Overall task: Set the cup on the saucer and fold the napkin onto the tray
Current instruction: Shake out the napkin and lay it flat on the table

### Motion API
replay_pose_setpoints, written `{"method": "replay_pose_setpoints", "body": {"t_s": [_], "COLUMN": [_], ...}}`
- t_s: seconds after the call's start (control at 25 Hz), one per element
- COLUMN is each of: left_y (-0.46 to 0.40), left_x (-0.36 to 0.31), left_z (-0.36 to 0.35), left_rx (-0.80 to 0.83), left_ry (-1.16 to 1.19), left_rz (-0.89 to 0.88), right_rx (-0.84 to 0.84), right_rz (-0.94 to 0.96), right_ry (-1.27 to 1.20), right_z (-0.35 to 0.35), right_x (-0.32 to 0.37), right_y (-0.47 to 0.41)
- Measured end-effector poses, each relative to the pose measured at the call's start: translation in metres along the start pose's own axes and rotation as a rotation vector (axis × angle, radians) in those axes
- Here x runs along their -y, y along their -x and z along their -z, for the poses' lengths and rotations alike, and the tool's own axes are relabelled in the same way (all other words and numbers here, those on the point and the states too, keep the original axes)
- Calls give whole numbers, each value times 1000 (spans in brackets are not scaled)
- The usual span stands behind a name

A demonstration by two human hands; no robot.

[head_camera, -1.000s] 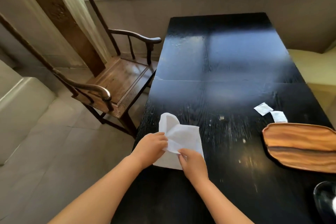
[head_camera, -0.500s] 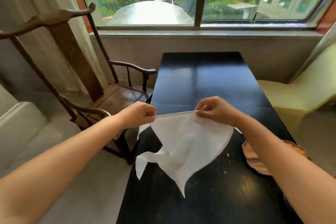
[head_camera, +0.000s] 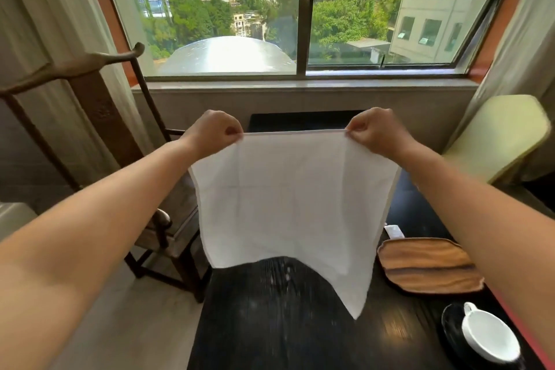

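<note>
Napkin (head_camera: 288,204) raised higher, now spread flat, top edge level, both hands' grips pinching its corners

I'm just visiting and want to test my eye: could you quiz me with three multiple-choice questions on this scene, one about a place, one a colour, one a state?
1. Where is the tray?
A. on the table, to the right
B. on the chair
C. on the windowsill

2. What colour is the cup?
A. red
B. white
C. blue

3. How is the napkin?
A. folded on the tray
B. crumpled on the floor
C. spread open in the air

Answers:
1 A: it lies on the dark table under the right forearm.
2 B: a white cup on a dark saucer.
3 C: left hand and right hand pinch its top corners.
</note>
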State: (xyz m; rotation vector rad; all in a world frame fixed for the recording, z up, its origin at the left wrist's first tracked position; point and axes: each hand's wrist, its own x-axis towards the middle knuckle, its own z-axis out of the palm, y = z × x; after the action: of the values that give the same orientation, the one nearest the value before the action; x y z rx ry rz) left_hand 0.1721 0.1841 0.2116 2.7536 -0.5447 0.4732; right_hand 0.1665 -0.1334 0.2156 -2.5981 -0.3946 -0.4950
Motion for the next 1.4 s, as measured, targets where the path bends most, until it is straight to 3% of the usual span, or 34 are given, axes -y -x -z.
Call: {"method": "replay_pose_setpoints", "body": {"t_s": [0.16, 0.36, 0.56, 0.92, 1.16, 1.4], "left_y": [-15, 49, 172, 358, 426, 493], "left_x": [-11, -4, 0, -10, -6, -53], "left_z": [14, -16, -115, -278, -299, -302], "left_rx": [-231, -330, -127, 335, 332, 243], "left_ry": [-3, 93, 119, 30, 28, 72], "left_rz": [-15, -55, -36, -39, 15, 84], "right_rx": [-175, -141, 110, 406, 376, 314], "right_rz": [59, 115, 191, 17, -30, -27], "right_ry": [-9, -30, -6, 94, 68, 105], "right_z": [16, -13, -88, -220, -242, -234], "right_x": [-3, -18, -46, -80, -105, -109], "right_y": [-16, 31, 151, 360, 438, 507]}}
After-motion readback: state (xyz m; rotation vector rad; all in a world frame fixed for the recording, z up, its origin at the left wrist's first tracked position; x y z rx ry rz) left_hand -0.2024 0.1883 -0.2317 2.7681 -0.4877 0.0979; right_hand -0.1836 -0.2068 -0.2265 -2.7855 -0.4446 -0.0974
